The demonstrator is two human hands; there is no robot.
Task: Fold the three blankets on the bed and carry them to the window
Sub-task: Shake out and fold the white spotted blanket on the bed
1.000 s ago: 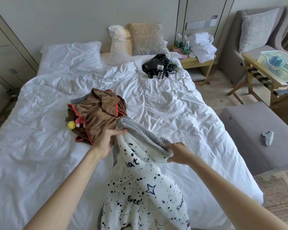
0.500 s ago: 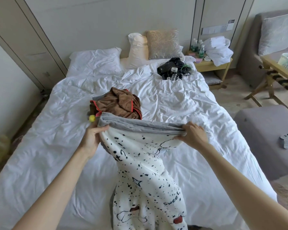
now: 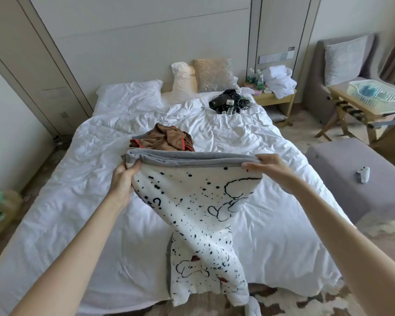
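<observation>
A white blanket with black spots and a grey edge (image 3: 198, 201) hangs in the air above the foot of the bed (image 3: 55, 201). My left hand (image 3: 123, 179) grips its top left corner and my right hand (image 3: 267, 166) grips its top right corner, so the grey edge is stretched flat between them. The blanket's lower part twists and trails down past the bed's foot toward the floor. Behind it a brown blanket with red trim (image 3: 167, 140) lies crumpled on the white duvet. No third blanket shows.
A heap of black cables and devices (image 3: 228, 103) lies near the pillows. To the right stand a grey ottoman (image 3: 342, 179) with a small white controller (image 3: 363, 174), a wooden luggage rack with a plastic tray (image 3: 374, 94), an armchair and a nightstand with towels (image 3: 278, 80).
My hands have moved apart and lifted, spreading the spotted blanket's grey edge wide. The view has pulled back and tilted up, so the brown blanket is now partly hidden behind the edge.
</observation>
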